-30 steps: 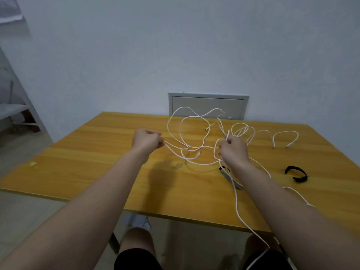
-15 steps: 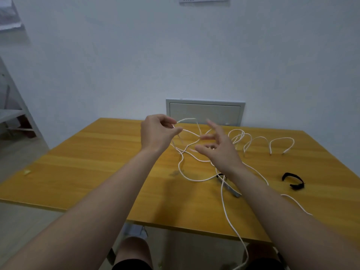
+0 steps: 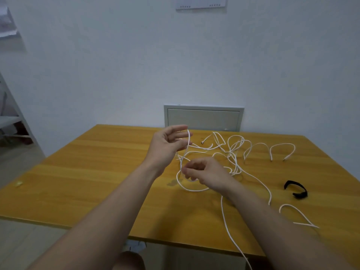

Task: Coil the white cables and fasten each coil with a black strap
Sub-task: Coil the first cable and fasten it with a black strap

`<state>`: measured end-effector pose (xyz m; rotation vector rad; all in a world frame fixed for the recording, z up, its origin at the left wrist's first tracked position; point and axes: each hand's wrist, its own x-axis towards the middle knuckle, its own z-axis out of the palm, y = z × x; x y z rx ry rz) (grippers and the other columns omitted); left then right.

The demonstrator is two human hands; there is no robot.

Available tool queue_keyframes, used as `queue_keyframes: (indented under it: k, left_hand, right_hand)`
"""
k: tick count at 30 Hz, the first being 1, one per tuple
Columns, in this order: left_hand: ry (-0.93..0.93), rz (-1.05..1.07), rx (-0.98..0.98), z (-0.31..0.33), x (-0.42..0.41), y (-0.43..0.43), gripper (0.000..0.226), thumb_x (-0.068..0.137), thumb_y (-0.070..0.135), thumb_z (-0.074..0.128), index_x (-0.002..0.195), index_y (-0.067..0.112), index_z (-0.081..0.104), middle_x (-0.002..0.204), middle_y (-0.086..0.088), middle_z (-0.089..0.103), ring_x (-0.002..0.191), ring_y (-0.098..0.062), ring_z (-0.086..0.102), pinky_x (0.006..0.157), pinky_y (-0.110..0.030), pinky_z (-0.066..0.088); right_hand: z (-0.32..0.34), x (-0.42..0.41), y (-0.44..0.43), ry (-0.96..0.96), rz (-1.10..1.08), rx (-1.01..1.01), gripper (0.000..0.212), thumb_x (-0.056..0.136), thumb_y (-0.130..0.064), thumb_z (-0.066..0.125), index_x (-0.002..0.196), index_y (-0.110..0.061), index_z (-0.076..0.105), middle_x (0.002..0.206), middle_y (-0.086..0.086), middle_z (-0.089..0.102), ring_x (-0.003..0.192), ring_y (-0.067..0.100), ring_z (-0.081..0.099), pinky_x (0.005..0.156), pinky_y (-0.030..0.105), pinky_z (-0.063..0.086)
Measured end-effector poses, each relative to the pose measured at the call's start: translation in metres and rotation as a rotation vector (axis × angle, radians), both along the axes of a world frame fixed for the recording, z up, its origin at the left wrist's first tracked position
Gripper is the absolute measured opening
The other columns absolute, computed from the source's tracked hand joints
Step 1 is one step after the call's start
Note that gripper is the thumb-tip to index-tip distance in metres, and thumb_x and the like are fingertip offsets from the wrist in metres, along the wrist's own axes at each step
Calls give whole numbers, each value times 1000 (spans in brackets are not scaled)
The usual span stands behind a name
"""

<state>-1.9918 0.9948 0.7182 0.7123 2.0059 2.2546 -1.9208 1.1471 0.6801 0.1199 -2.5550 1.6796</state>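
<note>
Several loops of white cable (image 3: 231, 151) lie tangled on the yellow wooden table (image 3: 97, 172). My left hand (image 3: 165, 147) is raised above the table with its fingers stretched out, and a strand of the cable hangs over its fingertips. Just below and to the right, my right hand (image 3: 206, 173) pinches that same strand with curled fingers. One end of the cable runs under my right forearm and drops over the table's front edge. A black strap (image 3: 296, 190), curled in an arc, lies to the right of my right arm.
A grey panel (image 3: 203, 117) is set in the wall behind the table's far edge. A small yellow scrap (image 3: 18, 183) lies at the table's left edge. A metal shelf frame (image 3: 11, 117) stands to the far left.
My left hand rose from the table with the strand and spread its fingers. My right hand let go, opened, then dropped lower and pinched the strand below the left hand.
</note>
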Motion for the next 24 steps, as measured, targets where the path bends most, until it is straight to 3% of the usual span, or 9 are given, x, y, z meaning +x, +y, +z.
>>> queue_keyframes:
  k: [3,6,8,10,13,17,20,22,24]
  left_hand:
    - [-171,-99,173,-11,-4,-1,33,92,-11,62,122,4,61,118,-15,75,89,-21,74,79,-25,59]
    - [-355,-164,328,-23,-5,2,35,95,-6,60,128,1,56,123,-15,73,88,-19,74,76,-22,59]
    - [-409,-167,342,-34,-2,5,30,98,2,59,128,1,59,119,-12,75,91,-20,73,76,-21,59]
    - [-413,-157,318,-46,5,11,24,103,16,54,120,3,65,116,-12,75,97,-22,72,79,-22,59]
    - [-492,-166,383,-58,15,17,46,108,35,40,107,-1,68,121,-24,71,110,-31,69,90,-32,58]
    - [-520,-277,617,-56,21,14,48,105,38,32,75,6,53,108,-33,66,113,-44,61,103,-45,46]
    - [-479,-258,694,-45,21,11,38,102,36,31,71,15,37,68,-13,51,77,-32,58,89,-42,42]
    - [-503,-215,701,-33,17,7,38,107,32,31,73,17,36,58,0,30,52,-18,37,66,-32,43]
    - [-492,-199,643,-18,11,-2,39,110,32,33,73,19,39,55,4,22,45,-11,21,44,-23,30]
  right_hand:
    - [-8,-3,3,-1,51,22,5,86,-11,80,91,-10,81,84,2,78,81,15,74,77,29,59]
    - [-15,-6,7,-26,44,56,14,78,2,82,79,-11,78,64,-12,71,62,-2,64,63,17,50]
    - [-20,-8,8,0,-34,43,25,73,6,84,71,-15,71,58,-9,66,56,1,59,60,20,48]
    - [-22,-9,7,49,-124,-89,29,69,10,85,72,-9,63,65,2,68,61,10,63,63,26,54]
    - [-21,-13,2,105,-189,-350,40,69,16,82,75,-7,49,70,12,67,60,12,64,61,21,53]
    - [-20,-17,-7,108,-264,-521,45,71,10,84,74,-12,45,72,13,63,61,16,62,62,23,54]
    - [-18,-16,-15,81,-249,-693,35,77,8,80,88,-7,51,90,18,66,75,20,71,68,27,59]
    - [-13,-13,-21,55,-191,-634,34,81,2,80,103,-4,54,107,21,65,87,26,70,71,35,62]
    - [-6,-12,-25,43,-132,-536,35,87,-3,74,116,-7,55,118,16,63,91,26,69,76,40,61]
